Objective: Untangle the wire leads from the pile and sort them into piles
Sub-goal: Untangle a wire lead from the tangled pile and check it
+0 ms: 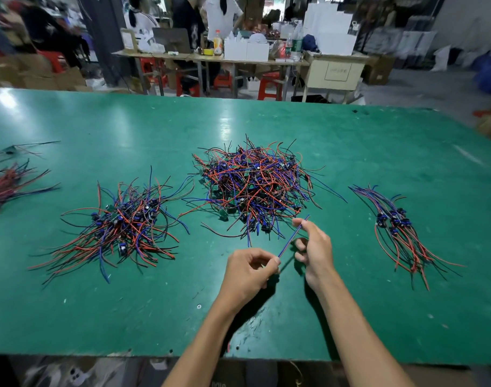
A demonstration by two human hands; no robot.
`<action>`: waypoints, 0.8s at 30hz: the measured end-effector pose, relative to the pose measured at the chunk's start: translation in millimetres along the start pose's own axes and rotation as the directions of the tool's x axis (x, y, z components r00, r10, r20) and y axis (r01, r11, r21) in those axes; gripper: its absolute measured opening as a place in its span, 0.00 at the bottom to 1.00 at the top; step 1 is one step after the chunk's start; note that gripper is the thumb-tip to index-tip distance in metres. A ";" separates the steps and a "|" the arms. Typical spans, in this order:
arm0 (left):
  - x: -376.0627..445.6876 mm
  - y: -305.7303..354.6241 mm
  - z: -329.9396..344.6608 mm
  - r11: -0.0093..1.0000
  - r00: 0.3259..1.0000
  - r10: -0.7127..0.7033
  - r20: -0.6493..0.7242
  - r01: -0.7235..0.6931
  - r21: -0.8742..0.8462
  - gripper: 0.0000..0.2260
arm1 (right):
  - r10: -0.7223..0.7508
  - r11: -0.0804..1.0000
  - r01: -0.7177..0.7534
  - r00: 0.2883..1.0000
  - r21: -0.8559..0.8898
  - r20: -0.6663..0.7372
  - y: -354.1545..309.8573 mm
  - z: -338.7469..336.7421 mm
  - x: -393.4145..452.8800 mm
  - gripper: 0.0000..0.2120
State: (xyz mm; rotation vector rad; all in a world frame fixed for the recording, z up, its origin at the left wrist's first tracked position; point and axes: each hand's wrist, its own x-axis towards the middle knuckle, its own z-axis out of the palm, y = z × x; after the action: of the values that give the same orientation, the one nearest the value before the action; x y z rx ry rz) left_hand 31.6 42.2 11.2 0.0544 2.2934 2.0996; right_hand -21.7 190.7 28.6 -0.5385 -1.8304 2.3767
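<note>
Table (71,317) room is wide and green around you: the tangle (252,191) sits mid-frame, a loose pile (121,227) to its left, a combed pile (400,233) at right. Your lead (290,240) slants from lower left up to upper right, pinched at both ends, left hand (250,270) low, right hand (314,247) high. I judge the right pile the nearer drop.

A big tangled pile (252,188) of red, blue and black wire leads sits at frame centre. Left of it lies a looser heap (124,224); at right, a neater combed bundle (398,230). One red-and-blue lead (290,240) stretches taut — slanting — below the centre pile.
</note>
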 end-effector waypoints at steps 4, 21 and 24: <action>-0.4 1.3 -1.4 1.000 0.999 -0.011 0.037 0.011 -0.008 0.04 | 0.117 0.970 -0.127 0.991 0.209 0.060 -7.1 -7.4 3.1 0.08; 5.3 10.6 -18.1 0.760 0.969 -0.218 -0.113 0.096 -0.643 0.09 | -0.273 0.587 0.569 0.809 -0.576 0.521 24.4 -8.3 -36.9 0.17; 6.0 8.5 -17.6 0.743 0.954 -0.244 -0.176 0.067 -0.666 0.12 | -0.289 0.551 0.595 0.794 -0.585 0.535 21.9 -6.0 -40.2 0.21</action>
State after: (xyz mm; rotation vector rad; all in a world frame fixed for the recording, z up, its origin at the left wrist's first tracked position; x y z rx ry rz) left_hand 24.8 25.8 21.3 -0.4343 1.4292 2.8002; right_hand 20.8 178.7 15.2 0.4065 -2.6713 1.3743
